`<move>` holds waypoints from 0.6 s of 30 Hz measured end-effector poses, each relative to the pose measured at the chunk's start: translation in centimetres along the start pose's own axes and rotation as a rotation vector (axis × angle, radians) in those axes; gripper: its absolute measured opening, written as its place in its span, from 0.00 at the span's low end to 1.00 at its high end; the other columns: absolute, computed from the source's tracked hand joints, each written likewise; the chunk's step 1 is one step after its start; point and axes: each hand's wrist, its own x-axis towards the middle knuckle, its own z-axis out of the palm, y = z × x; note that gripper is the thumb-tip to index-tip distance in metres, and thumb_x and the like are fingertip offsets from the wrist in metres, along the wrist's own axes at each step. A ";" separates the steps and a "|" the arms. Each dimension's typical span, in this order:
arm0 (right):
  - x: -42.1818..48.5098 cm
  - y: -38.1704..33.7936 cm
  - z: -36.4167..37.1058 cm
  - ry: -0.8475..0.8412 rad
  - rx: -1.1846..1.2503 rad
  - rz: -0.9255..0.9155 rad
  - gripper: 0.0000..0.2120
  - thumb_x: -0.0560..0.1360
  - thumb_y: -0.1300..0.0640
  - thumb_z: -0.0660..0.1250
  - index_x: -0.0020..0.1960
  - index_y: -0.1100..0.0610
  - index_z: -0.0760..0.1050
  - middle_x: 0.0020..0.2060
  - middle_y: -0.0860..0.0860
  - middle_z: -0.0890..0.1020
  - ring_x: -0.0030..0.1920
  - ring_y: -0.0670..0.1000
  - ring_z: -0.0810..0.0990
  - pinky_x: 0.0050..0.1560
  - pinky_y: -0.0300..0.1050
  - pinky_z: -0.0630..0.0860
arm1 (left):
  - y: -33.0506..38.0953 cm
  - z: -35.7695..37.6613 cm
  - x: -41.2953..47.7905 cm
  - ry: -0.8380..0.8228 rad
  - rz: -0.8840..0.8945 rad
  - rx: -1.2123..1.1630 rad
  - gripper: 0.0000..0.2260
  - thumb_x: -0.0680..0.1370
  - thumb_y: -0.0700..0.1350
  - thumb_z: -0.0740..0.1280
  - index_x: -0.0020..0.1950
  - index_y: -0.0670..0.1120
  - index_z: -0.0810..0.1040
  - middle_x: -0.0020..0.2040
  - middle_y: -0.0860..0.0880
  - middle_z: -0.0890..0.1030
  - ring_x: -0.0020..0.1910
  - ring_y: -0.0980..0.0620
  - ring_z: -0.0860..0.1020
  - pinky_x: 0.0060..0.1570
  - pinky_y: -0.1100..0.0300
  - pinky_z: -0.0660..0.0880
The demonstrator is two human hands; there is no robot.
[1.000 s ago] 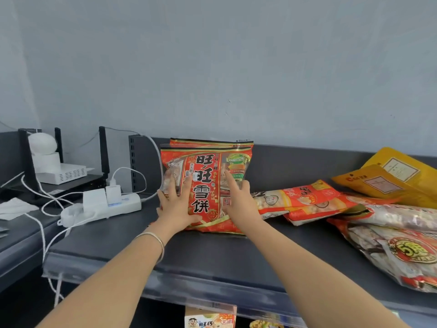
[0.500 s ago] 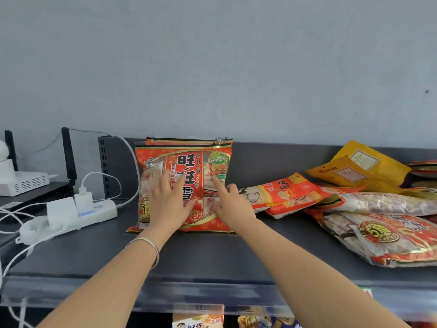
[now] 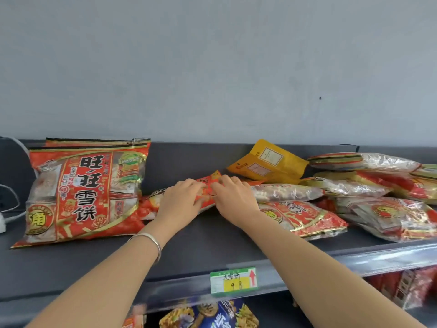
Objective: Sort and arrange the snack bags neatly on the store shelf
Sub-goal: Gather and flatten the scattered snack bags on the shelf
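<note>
Far left edge: a white power strip [image 3: 2, 224] and a white cable [image 3: 14, 204] are seen on the dark shelf [image 3: 201, 252].

Left section: a large red bag [image 3: 82, 192] is stood upright, print facing out and leaning slightly back. A second bag [image 3: 94, 141] of the same kind is set directly behind it, with only its top seal visible. This pair is well apart from both hands.

Centre: a small red bag [image 3: 208, 194] lies flat on the shelf, and its left end touches the lower right corner of the large red bag. The left hand [image 3: 182, 202] is laid on top of it, with the fingers bent over its far edge. A silver bracelet [image 3: 151, 242] is worn on that wrist. The right hand [image 3: 233, 200] is placed just beside the left, with its fingertips curled onto the same bag. The small red bag is thus grasped by both hands and is largely hidden beneath them.

Right of centre: two yellow pouches [image 3: 267, 162] are propped against the back of the shelf, behind the right hand.

Right section: a loose pile of bags [image 3: 354, 188], red and clear, is stacked flat and overlapping. Its nearest bag is touched by the right wrist.

Front rail: a green and yellow price tag [image 3: 233, 281] is fixed below, between the forearms.
</note>
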 end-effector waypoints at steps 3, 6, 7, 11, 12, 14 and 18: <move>-1.7 4.7 -1.0 0.024 -0.011 -0.013 0.14 0.79 0.55 0.57 0.63 0.53 0.73 0.60 0.53 0.75 0.60 0.58 0.73 0.54 0.53 0.71 | 4.7 1.4 1.3 0.014 0.044 -0.046 0.16 0.78 0.50 0.62 0.66 0.50 0.73 0.63 0.51 0.75 0.60 0.49 0.74 0.53 0.54 0.72; -3.6 9.1 -1.5 0.008 -0.005 0.024 0.15 0.80 0.53 0.58 0.66 0.52 0.72 0.62 0.52 0.74 0.63 0.58 0.72 0.57 0.53 0.71 | 8.8 2.6 2.4 0.015 0.059 -0.049 0.19 0.79 0.49 0.62 0.69 0.50 0.70 0.66 0.51 0.73 0.63 0.49 0.72 0.57 0.55 0.71; -4.1 10.5 -1.4 -0.003 -0.004 0.038 0.15 0.80 0.53 0.59 0.66 0.52 0.72 0.62 0.52 0.74 0.63 0.58 0.72 0.57 0.54 0.71 | 9.9 3.0 2.7 0.011 0.061 -0.044 0.19 0.79 0.49 0.62 0.70 0.50 0.69 0.67 0.51 0.72 0.64 0.50 0.71 0.58 0.55 0.71; -6.2 15.3 -0.9 -0.026 0.019 0.090 0.13 0.80 0.52 0.57 0.61 0.53 0.75 0.57 0.53 0.76 0.59 0.57 0.74 0.53 0.52 0.73 | 13.5 4.4 3.5 -0.041 0.083 -0.033 0.19 0.78 0.48 0.63 0.69 0.51 0.69 0.66 0.51 0.72 0.64 0.50 0.71 0.58 0.56 0.70; -6.6 16.2 -0.7 -0.046 0.029 0.104 0.13 0.80 0.52 0.57 0.60 0.54 0.75 0.56 0.53 0.77 0.58 0.57 0.74 0.52 0.51 0.73 | 14.0 4.8 3.6 -0.064 0.083 -0.030 0.19 0.78 0.49 0.64 0.69 0.51 0.70 0.66 0.51 0.72 0.64 0.50 0.71 0.58 0.56 0.70; -7.3 17.9 -0.1 -0.137 0.082 0.135 0.14 0.81 0.51 0.56 0.59 0.55 0.76 0.56 0.54 0.77 0.58 0.57 0.74 0.51 0.51 0.73 | 15.0 5.5 3.9 -0.128 0.078 -0.012 0.18 0.78 0.50 0.63 0.68 0.54 0.70 0.66 0.52 0.71 0.65 0.50 0.69 0.60 0.55 0.69; -8.0 19.3 0.8 -0.253 0.317 0.255 0.17 0.80 0.45 0.55 0.62 0.51 0.75 0.58 0.53 0.74 0.59 0.58 0.74 0.56 0.56 0.75 | 16.3 6.4 4.2 -0.258 0.051 0.109 0.17 0.80 0.55 0.57 0.68 0.56 0.70 0.70 0.53 0.67 0.70 0.49 0.63 0.68 0.50 0.59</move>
